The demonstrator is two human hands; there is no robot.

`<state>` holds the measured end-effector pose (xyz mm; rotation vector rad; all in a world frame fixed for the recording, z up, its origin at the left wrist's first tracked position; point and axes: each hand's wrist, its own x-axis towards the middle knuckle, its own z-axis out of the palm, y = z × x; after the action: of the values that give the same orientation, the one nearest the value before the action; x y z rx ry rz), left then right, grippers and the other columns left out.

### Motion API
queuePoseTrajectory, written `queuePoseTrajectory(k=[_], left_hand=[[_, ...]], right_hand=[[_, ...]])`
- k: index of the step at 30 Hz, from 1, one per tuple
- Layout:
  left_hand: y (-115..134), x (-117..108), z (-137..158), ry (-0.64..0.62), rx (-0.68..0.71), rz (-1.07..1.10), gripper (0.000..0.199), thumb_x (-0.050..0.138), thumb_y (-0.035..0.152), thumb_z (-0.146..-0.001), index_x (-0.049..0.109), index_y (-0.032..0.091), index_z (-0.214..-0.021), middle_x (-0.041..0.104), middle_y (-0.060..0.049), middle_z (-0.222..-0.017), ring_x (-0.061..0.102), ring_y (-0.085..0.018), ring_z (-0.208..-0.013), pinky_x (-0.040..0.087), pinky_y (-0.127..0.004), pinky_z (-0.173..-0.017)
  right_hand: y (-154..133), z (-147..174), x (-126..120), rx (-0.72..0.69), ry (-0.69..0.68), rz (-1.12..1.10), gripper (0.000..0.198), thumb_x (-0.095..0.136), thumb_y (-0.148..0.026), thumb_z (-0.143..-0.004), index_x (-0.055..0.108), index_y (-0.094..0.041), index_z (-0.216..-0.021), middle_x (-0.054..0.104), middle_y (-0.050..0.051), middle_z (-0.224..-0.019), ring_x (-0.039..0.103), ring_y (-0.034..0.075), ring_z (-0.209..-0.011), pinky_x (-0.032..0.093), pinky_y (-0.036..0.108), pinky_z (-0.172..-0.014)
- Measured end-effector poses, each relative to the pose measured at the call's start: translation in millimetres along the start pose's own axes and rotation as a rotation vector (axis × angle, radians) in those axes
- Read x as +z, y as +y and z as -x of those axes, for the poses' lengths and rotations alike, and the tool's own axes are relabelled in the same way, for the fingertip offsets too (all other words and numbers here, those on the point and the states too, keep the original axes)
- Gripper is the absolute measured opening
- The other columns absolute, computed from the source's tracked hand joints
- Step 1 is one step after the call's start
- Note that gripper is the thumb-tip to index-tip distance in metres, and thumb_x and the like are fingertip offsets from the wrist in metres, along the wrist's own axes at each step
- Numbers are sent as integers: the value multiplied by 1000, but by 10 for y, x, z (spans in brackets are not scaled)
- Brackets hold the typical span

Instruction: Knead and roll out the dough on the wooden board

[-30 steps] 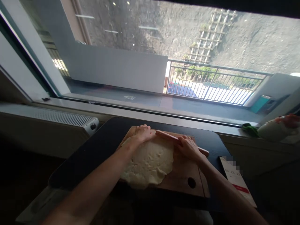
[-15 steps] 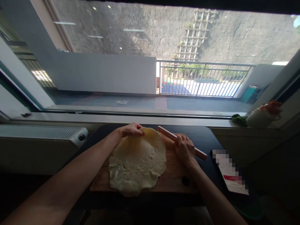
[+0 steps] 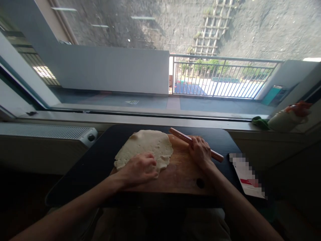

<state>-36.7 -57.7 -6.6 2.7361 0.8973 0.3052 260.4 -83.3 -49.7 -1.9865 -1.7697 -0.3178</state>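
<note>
A round, flattened sheet of dough [image 3: 147,142] with ragged edges lies over the left part of a wooden cutting board [image 3: 175,179], its far edge reaching past the board. My left hand [image 3: 141,167] is at the near side of the dough, fingers curled in against it; the fingertips are partly hidden. A slim, shiny pinkish rolling pin [image 3: 179,135] slants across the board's right side. Around its middle wraps my right hand [image 3: 200,150], leaving both ends showing.
The board rests on a dark table [image 3: 82,167]. A partly pixelated packet [image 3: 247,180] lies at the table's right. Beyond stand a windowsill [image 3: 140,119] with a white jug [image 3: 283,120] and green cloth [image 3: 260,122], and a radiator [image 3: 50,130] at left.
My left hand has moved from the far edge of the dough to its near side. The raised dough now lies flatter and farther back. My right hand still holds the rolling pin.
</note>
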Motion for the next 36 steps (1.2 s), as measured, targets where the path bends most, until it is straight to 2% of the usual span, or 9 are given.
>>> queuePoseTrajectory(k=[3, 6, 9, 13, 19, 22, 25, 30, 36], left_hand=[[241, 141, 84, 73, -22, -121, 13, 61, 31, -79, 64, 21, -87, 61, -4, -95, 55, -21, -93, 42, -36, -86], [311, 242, 44, 141, -43, -184, 10, 55, 24, -83, 63, 19, -83, 61, -5, -89, 55, -21, -90, 42, -39, -86], [324, 331, 49, 202, -27, -144, 13, 51, 20, -85, 64, 19, -82, 61, -5, -89, 56, -21, -90, 43, -38, -86], [307, 456, 180, 317, 16, -6, 20, 48, 17, -87, 65, 20, -97, 63, -5, -98, 55, -19, -95, 42, -37, -89], [279, 582, 302, 406, -6, 64, 26, 49, 15, -86, 65, 22, -105, 62, -6, -105, 53, -21, -101, 40, -41, -94], [295, 579, 328, 404, -21, 67, 26, 49, 15, -86, 65, 24, -105, 62, -4, -105, 52, -21, -103, 32, -46, -103], [317, 556, 348, 414, -47, 51, 24, 49, 17, -86, 65, 24, -102, 62, -3, -103, 52, -20, -104, 23, -50, -109], [323, 577, 355, 456, -58, 32, 24, 48, 18, -87, 66, 23, -103, 62, -3, -95, 54, -19, -97, 19, -53, -110], [317, 624, 358, 477, -58, 55, 21, 46, 17, -88, 66, 20, -96, 62, -2, -92, 55, -18, -93, 16, -53, -111]], right_hand=[[3, 9, -87, -79, -90, -72, 25, 51, -23, -85, 58, -22, -109, 60, 6, -104, 50, 21, -97, 37, 29, -84], [-37, 104, -205, -148, -160, -127, 23, 50, -25, -86, 60, -24, -107, 59, 4, -101, 51, 19, -96, 37, 27, -83], [-79, 206, -343, -185, -279, -129, 22, 51, -26, -85, 63, -23, -103, 58, 5, -102, 52, 18, -92, 38, 27, -81], [-228, 111, -451, -190, -426, -115, 27, 49, -37, -87, 64, -24, -105, 58, 6, -108, 52, 20, -96, 38, 31, -85], [-900, 10, -154, 0, -246, -61, 42, 30, -39, -95, 50, -20, -127, 47, 10, -133, 37, 25, -125, 27, 40, -103], [-1093, 226, -47, -70, -230, -12, 43, 28, -41, -96, 47, -23, -130, 42, 8, -140, 25, 26, -135, 19, 44, -108], [-1039, 161, -22, -122, -231, 11, 45, 27, -44, -96, 46, -24, -132, 40, 6, -143, 20, 26, -138, 15, 46, -110], [-889, -281, 48, 100, -308, 47, 51, 29, -43, -95, 41, -16, -136, 38, 13, -143, 27, 29, -135, 22, 50, -107], [-1015, 103, 24, -136, -258, 32, 47, 25, -45, -96, 41, -26, -136, 37, 4, -145, 15, 25, -140, 16, 46, -111]])
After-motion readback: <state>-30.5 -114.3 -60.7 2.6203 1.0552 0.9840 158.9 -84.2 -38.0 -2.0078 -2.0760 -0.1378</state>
